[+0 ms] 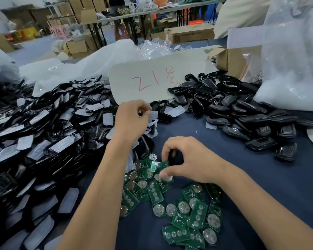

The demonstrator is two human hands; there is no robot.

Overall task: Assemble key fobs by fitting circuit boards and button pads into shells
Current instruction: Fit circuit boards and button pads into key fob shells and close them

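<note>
A heap of green circuit boards [179, 208] with round coin cells lies on the dark blue table near me. My right hand [186, 159] is over its far edge, fingers curled, pinching one green circuit board [163, 165] between thumb and fingertips. My left hand [132, 120] reaches further away to the edge of a big pile of black shells with film-covered faces [49, 138]; its fingers are curled round a film-covered shell piece [153, 115] at the fingertips. A second pile of black shell halves [242, 112] lies to the right.
A white card with red writing [152, 80] lies between the two shell piles. Clear plastic bags [293, 56] and a cardboard box [237, 58] stand at the back right. Bare blue table [260, 186] shows to the right of the boards.
</note>
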